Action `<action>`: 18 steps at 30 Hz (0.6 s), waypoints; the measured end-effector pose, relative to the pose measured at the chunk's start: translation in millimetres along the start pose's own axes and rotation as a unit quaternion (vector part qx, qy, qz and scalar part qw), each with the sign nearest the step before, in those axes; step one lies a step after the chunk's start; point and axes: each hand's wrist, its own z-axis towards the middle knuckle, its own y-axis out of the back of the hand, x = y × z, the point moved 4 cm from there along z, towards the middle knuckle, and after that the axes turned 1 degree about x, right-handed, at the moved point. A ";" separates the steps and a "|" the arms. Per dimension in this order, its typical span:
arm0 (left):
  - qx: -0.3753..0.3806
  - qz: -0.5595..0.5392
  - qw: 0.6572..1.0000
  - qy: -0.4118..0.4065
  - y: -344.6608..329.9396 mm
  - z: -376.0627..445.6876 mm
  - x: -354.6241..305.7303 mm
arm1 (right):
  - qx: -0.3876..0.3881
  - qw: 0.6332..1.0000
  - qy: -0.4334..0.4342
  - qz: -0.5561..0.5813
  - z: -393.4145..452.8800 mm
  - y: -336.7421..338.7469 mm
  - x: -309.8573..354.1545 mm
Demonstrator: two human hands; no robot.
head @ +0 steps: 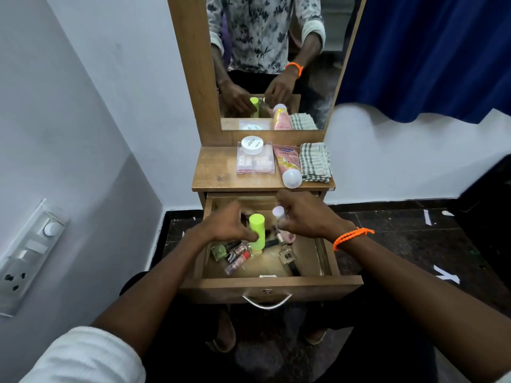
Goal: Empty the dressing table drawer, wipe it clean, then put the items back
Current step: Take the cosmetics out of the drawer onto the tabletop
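Fingers of the left hand [231, 228] are clasped round a green bottle [257, 230] above the open drawer [272, 288], while a white-capped bottle [279, 214] is gripped by the right hand [307, 217].

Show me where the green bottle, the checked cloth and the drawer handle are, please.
green bottle [257, 228], head view, on its bright green body just above the left hand's fingers.
checked cloth [315, 161], head view, middle of the folded cloth on the tabletop.
drawer handle [267, 304], head view, on the curved metal bar.
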 end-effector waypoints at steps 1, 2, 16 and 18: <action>-0.017 -0.008 1.000 -0.001 11.1 -2.0 -0.4 | -0.017 1.000 -0.002 0.022 1.0 5.3 2.5; -0.034 -0.012 0.999 0.001 22.0 -3.5 -1.4 | -0.034 0.998 -0.003 0.045 2.2 11.9 6.2; -0.229 -0.024 0.972 0.050 91.8 46.6 -25.8 | -0.209 0.967 -0.081 0.121 79.5 74.8 15.8; -0.243 -0.023 0.968 0.057 89.9 54.1 -26.8 | -0.213 0.967 -0.091 0.105 85.0 74.6 13.5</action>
